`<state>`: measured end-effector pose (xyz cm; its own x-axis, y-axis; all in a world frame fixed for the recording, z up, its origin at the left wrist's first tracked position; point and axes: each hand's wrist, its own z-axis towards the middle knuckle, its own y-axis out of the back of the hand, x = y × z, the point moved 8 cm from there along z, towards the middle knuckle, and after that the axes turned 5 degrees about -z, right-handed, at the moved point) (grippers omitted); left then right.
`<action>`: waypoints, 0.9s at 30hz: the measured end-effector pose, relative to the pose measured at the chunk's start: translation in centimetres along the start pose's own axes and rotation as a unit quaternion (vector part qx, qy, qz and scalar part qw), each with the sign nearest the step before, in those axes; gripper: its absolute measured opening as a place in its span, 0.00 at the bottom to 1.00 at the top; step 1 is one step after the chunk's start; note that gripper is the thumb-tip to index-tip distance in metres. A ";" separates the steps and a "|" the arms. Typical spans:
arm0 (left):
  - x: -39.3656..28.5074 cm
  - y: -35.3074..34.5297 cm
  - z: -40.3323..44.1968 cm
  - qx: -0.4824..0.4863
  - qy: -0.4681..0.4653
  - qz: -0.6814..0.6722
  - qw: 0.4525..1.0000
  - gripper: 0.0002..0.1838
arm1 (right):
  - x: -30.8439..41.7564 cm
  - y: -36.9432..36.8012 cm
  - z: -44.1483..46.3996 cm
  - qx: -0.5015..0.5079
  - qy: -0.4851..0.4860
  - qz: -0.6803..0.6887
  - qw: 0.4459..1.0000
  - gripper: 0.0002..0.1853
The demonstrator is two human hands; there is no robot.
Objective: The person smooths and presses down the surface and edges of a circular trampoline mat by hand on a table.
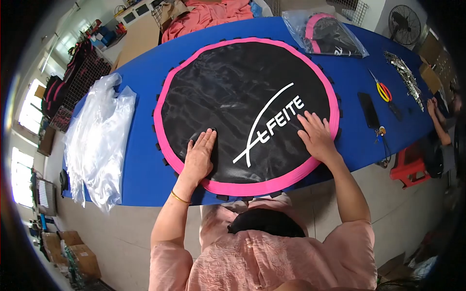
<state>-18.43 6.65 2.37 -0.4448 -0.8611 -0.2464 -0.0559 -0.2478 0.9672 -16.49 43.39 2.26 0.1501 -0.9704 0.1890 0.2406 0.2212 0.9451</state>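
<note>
A round black trampoline mat (228, 92) with a pink border and white "FEITE" lettering lies spread on the blue table. Small black tabs stick out around its edge. My left hand (200, 154) rests flat on the lower left of the mat, its fingers stretched forward, a bracelet on that wrist. On the right side, my right hand (316, 136) lies with fingers spread on the black fabric, beside the lettering and close to the pink border. Neither hand holds anything.
Clear plastic bags (99, 140) are piled at the table's left. A bagged folded mat (325, 34) lies at the back right. Farther right are a phone (369, 110), yellow-handled scissors (383, 91) and metal pieces (407, 77). Another person's arm (439, 123) shows beyond a red stool (408, 166).
</note>
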 end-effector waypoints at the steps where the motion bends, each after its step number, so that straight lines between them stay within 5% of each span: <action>1: -0.1 0.0 0.0 -0.009 -0.008 0.007 1.000 0.48 | 0.0 0.3 0.0 0.004 -0.005 -0.007 1.000 0.26; 10: -5.7 0.3 -1.6 -0.002 -0.076 0.057 0.995 0.41 | -4.7 0.5 5.9 0.021 0.050 0.029 0.998 0.22; 13: -6.1 -0.2 -0.8 -0.016 -0.090 0.056 0.994 0.38 | -5.1 -0.7 8.3 0.062 -0.040 0.018 0.997 0.21; 15: -5.6 0.2 0.5 -0.019 -0.089 0.070 0.993 0.37 | -3.5 -0.9 9.0 0.022 -0.152 -0.041 0.987 0.24; 18: -2.6 0.0 3.2 -0.022 -0.067 0.100 0.992 0.37 | -3.3 -3.2 8.7 -0.069 -0.130 -0.110 0.983 0.30; 24: 4.6 0.6 8.2 -0.033 0.045 0.076 0.996 0.37 | -3.1 -2.8 8.5 -0.077 -0.129 -0.096 0.984 0.30; 27: 3.1 -0.5 9.8 -0.041 0.016 0.049 0.998 0.37 | -3.2 -2.7 8.5 -0.075 -0.136 -0.096 0.983 0.29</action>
<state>-28.49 8.46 1.75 -0.4151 -0.8967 -0.1537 0.0613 -0.1961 0.9787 -25.81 45.04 1.36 -0.1679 -0.9812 0.0949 0.3810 0.0242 0.9243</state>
